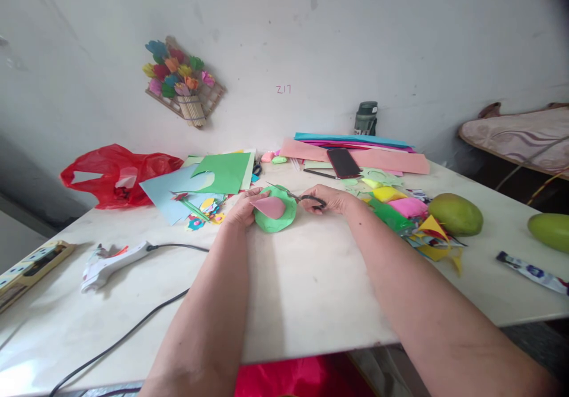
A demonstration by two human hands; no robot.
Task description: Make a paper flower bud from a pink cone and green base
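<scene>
Near the middle of the white table, my left hand [246, 208] pinches the left side of a roundish green paper piece [276, 225]. A pink paper teardrop shape [272, 207] lies over the green piece, its pointed end toward my left fingers. My right hand [328, 198] is closed on the black handles of a pair of scissors [306, 198]. The scissor blades reach left to the upper right edge of the green paper. Part of the blades is hard to make out against the paper.
Left are a white glue gun [116, 266] with its cord, a power strip [33, 269] and a red bag [120, 175]. Behind lie green sheet [229, 172], phone [344, 163] and bottle [366, 118]. Right are paper scraps [433, 240], a green fruit [456, 214] and a tube [531, 272].
</scene>
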